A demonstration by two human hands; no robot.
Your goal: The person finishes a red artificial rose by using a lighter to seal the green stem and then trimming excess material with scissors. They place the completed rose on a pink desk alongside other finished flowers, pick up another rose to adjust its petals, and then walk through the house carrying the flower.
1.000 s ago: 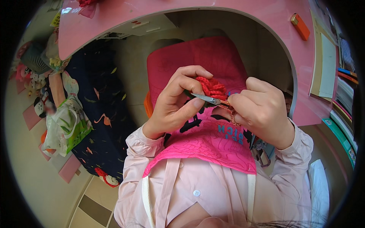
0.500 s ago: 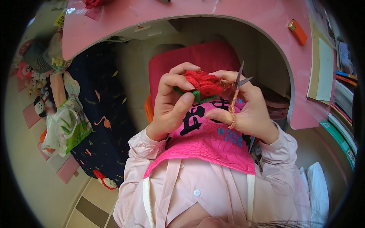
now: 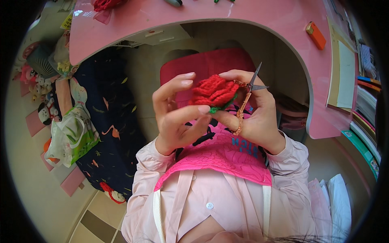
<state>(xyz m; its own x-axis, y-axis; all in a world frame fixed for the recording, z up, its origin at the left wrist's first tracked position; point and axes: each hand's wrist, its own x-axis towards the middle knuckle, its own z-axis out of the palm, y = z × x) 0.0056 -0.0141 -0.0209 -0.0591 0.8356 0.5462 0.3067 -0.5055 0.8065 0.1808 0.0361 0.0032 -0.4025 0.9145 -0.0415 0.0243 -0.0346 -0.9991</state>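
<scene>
A red crocheted rose (image 3: 212, 91) with a green base (image 3: 221, 108) is in front of my chest. My right hand (image 3: 259, 111) grips its right side between thumb and fingers. Small scissors (image 3: 245, 101) with copper-coloured, ornate handles hang on that same hand, blades parted and tips pointing up and away from me. My left hand (image 3: 174, 115) has two fingertips close together at the rose's lower left edge, by the green part. Its other fingers are raised off the petals.
A pink desk (image 3: 259, 13) with a curved cut-out lies ahead, bearing an orange lighter (image 3: 316, 35) and another red crocheted flower (image 3: 107, 4). A maroon seat (image 3: 202, 65) is below. Books (image 3: 364, 121) stand at right; a plastic bag (image 3: 73, 135) sits on dark fabric (image 3: 109, 121) at left.
The rose has been turned and now shows more of its petals. My left fingers have come off its top to its lower left edge, while my right thumb has closed in on it.
</scene>
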